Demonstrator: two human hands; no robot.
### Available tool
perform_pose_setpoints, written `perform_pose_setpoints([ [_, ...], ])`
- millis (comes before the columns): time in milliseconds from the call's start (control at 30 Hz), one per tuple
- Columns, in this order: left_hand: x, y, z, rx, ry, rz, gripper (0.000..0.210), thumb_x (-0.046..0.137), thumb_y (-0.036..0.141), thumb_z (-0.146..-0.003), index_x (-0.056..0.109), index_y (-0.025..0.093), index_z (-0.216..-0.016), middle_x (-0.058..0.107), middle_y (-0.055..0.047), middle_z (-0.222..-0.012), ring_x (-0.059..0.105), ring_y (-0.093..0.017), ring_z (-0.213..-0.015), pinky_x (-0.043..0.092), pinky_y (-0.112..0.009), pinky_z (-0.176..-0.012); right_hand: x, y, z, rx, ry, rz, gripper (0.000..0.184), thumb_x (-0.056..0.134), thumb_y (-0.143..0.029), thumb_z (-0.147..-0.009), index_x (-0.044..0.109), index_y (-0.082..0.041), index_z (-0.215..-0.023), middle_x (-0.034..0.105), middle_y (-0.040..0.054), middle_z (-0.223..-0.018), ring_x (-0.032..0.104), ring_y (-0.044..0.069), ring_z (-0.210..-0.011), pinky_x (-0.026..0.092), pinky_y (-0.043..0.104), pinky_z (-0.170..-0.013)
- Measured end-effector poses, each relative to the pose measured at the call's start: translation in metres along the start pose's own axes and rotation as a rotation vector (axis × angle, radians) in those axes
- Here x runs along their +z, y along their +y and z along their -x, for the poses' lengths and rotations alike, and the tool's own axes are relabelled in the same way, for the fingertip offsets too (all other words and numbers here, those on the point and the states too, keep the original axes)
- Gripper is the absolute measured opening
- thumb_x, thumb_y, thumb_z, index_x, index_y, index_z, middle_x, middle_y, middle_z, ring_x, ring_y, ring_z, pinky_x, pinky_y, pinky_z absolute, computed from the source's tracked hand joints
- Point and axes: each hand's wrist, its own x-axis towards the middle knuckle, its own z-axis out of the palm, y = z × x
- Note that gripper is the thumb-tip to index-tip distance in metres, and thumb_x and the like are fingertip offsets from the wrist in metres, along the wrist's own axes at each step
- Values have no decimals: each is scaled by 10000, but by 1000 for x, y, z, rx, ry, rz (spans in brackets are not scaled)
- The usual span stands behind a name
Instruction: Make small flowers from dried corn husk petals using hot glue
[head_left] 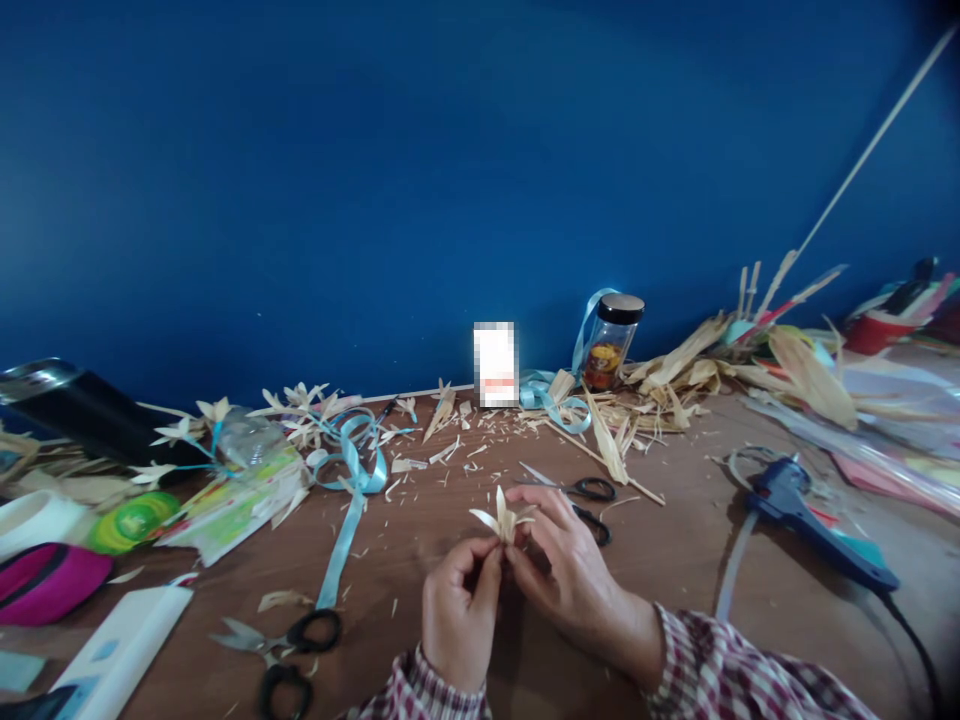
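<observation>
A small pale flower made of husk strips points upward between my two hands, its petals spread apart. My left hand pinches its base between thumb and forefinger. From the other side my right hand closes on the flower, with thumb and fingers at the base and lower petals. The fingertips hide the bottom of the flower. Just beyond my right hand lie scissors with black handles, partly covered by it. Another pair of scissors lies open to the left of my left hand.
A blue glue gun with its cord lies at right. Light blue ribbon curls at left beside finished husk flowers. Toward the wall stand a lidded jar and dried husks. A white power strip is at lower left.
</observation>
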Motion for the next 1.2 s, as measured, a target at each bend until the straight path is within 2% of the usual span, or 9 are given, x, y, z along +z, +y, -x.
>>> perform_pose_setpoints([
  [333, 1, 1, -1, -45, -10, 87, 185, 556, 277, -779, 688, 152, -812, 704, -56, -725, 644, -172, -613, 512, -234, -569, 3, 5, 2, 5, 46, -8, 79, 505, -142, -814, 558, -195, -840, 529, 91, -1104, 493, 224, -1040, 426, 405, -876],
  [600, 1, 1, -2, -44, -43, 52, 212, 556, 289, -780, 696, 151, -861, 713, -68, -752, 656, -193, -668, 523, -257, -608, 4, 8, 3, 44, 69, -12, 58, 508, -169, -819, 559, -190, -802, 532, 92, -1093, 505, 228, -1009, 439, 399, -846],
  [800, 2, 1, -2, -36, -37, 12, 195, 556, 289, -777, 690, 152, -809, 711, -69, -742, 648, -188, -652, 515, -255, -600, 5, 7, 4, 65, 58, -22, 74, 498, -177, -830, 563, -190, -797, 518, 90, -1097, 486, 227, -1032, 424, 395, -864],
  [1033, 2, 0, -3, -78, -35, 69, 202, 577, 308, -757, 682, 139, -796, 689, -59, -671, 625, -177, -607, 499, -240, -555, 7, 7, 3, 45, 109, 5, 68, 518, -176, -810, 569, -190, -766, 549, 87, -1050, 516, 231, -987, 438, 400, -838],
  [1200, 3, -1, -5, -142, -35, 158, 205, 592, 316, -745, 676, 129, -747, 624, -18, -543, 556, -132, -494, 439, -197, -455, 7, 7, 4, 64, 78, -47, 69, 535, -145, -794, 567, -198, -764, 528, 81, -1067, 499, 228, -1005, 439, 385, -832],
])
